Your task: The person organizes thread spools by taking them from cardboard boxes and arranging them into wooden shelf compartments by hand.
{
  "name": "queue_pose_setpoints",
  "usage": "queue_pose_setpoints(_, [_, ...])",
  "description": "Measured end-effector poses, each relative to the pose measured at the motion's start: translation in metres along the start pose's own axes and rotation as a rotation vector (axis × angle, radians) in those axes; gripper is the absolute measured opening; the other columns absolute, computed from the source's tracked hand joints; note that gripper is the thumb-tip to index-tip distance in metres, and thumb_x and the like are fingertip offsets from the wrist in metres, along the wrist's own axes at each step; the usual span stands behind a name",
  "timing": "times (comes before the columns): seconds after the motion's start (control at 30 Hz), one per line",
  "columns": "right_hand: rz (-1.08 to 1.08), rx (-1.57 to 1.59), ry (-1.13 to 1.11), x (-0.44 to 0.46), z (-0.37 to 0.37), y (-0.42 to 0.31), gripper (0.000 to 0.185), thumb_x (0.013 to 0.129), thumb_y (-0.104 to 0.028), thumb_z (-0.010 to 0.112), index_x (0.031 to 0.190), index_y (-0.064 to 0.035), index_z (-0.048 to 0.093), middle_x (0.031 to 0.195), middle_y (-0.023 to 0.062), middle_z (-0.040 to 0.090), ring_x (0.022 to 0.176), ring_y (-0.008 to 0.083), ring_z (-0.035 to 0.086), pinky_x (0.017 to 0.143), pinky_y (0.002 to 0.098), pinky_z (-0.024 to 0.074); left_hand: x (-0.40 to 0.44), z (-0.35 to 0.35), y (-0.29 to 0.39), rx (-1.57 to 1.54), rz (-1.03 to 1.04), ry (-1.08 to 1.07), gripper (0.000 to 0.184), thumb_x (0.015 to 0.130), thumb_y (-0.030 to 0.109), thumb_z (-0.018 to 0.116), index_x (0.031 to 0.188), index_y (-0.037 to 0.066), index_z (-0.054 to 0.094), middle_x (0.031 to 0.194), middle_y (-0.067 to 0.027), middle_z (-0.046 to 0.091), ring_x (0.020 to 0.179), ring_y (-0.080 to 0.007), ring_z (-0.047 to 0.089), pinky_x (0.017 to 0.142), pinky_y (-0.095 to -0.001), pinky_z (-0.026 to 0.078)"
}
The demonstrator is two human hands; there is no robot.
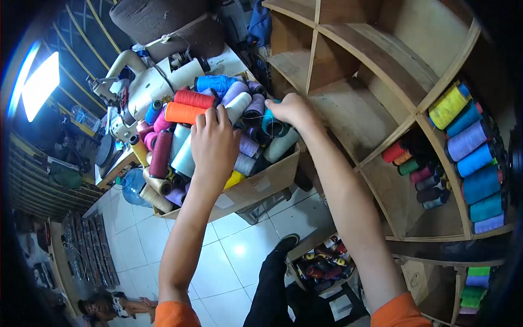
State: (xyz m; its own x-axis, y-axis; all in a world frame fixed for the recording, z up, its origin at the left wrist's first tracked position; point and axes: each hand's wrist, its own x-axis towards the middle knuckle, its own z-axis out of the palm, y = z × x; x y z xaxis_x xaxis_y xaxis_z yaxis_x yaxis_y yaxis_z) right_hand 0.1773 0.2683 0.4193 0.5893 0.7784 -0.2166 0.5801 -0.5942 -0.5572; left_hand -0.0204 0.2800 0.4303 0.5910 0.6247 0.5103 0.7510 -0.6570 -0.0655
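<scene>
My left hand (213, 143) lies over a heaped cardboard box (259, 180) of thread spools, its fingers bent down close together beside an orange spool (185, 113) and a white spool (238, 107). What its fingertips close on is hidden. At the box's right side, my right hand (294, 111) is closed on a teal spool (271, 124), thumb toward the pile; its other fingers are partly hidden. A loose thread hangs near that spool. Around the hands lie a red spool (194, 99), a maroon spool (160, 155), a pale blue spool (183, 158) and purple spools (249, 146).
A wooden shelf (357, 109) stands to the right, with spools (473, 155) in some compartments. Behind the box is a sewing machine (150, 90). A lower box of small spools (324, 264) sits near my legs. Another person (111, 306) is at the lower left.
</scene>
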Motion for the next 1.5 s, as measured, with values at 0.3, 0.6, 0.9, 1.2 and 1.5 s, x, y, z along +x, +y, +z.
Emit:
queue_pose_setpoints(0.3, [0.085,0.860,-0.215,0.026,0.010,0.031,0.036,0.071,-0.042,0.069,0.089,-0.0111,0.062,0.069,0.0016,0.058,0.058,0.0132,0.054,0.054,0.0282,0.0421,-0.009,0.001,-0.014,-0.462,-0.206,0.310,0.040,0.079,0.012,0.068,0.114,-0.001,0.055,0.097,-0.0182,0.059,0.084,-0.0307,0.062,0.072,-0.0372,0.050])
queue_pose_setpoints(0.6, [0.065,1.470,-0.029,-0.015,-0.018,0.080,0.053,0.065,-0.044,0.073,0.103,-0.0112,0.055,0.081,0.0025,0.052,0.070,0.0151,0.052,0.062,0.0285,0.0429,-0.080,-0.040,0.030,-1.578,-0.704,0.297,0.038,0.087,0.005,0.053,0.122,-0.009,0.048,0.100,-0.0112,0.058,0.085,-0.0153,0.056,0.077,-0.0300,0.047])
queue_pose_setpoints(0.9, [0.011,1.406,0.655,-0.227,-0.039,0.271,0.043,0.080,-0.008,0.068,0.121,-0.0019,0.055,0.111,0.0066,0.062,0.104,0.0177,0.058,0.094,0.0352,0.0450,-0.194,-0.035,0.103,-1.656,-0.780,-0.354,0.057,0.078,0.021,0.067,0.123,-0.007,0.047,0.089,-0.0139,0.061,0.073,-0.0185,0.062,0.063,-0.0285,0.050])
queue_pose_setpoints(1.2, [0.378,0.313,1.030,-0.178,-0.068,0.425,0.046,0.071,-0.022,0.079,0.107,0.0006,0.061,0.093,0.0126,0.068,0.086,0.0236,0.064,0.079,0.0340,0.0480,-0.216,-0.032,0.147,-1.732,-0.758,-0.848,0.047,0.080,0.004,0.068,0.122,-0.007,0.051,0.112,-0.0134,0.055,0.094,-0.0198,0.059,0.082,-0.0328,0.050])
queue_pose_setpoints(1.5, [0.373,0.108,1.038,-0.125,-0.065,0.480,0.049,0.073,-0.029,0.078,0.110,-0.0027,0.060,0.097,0.0144,0.068,0.090,0.0286,0.064,0.084,0.0372,0.0470,-0.198,0.001,0.150,-1.702,-0.687,-0.937,0.048,0.080,-0.001,0.068,0.124,-0.007,0.050,0.117,-0.0140,0.053,0.104,-0.0204,0.055,0.088,-0.0339,0.047])
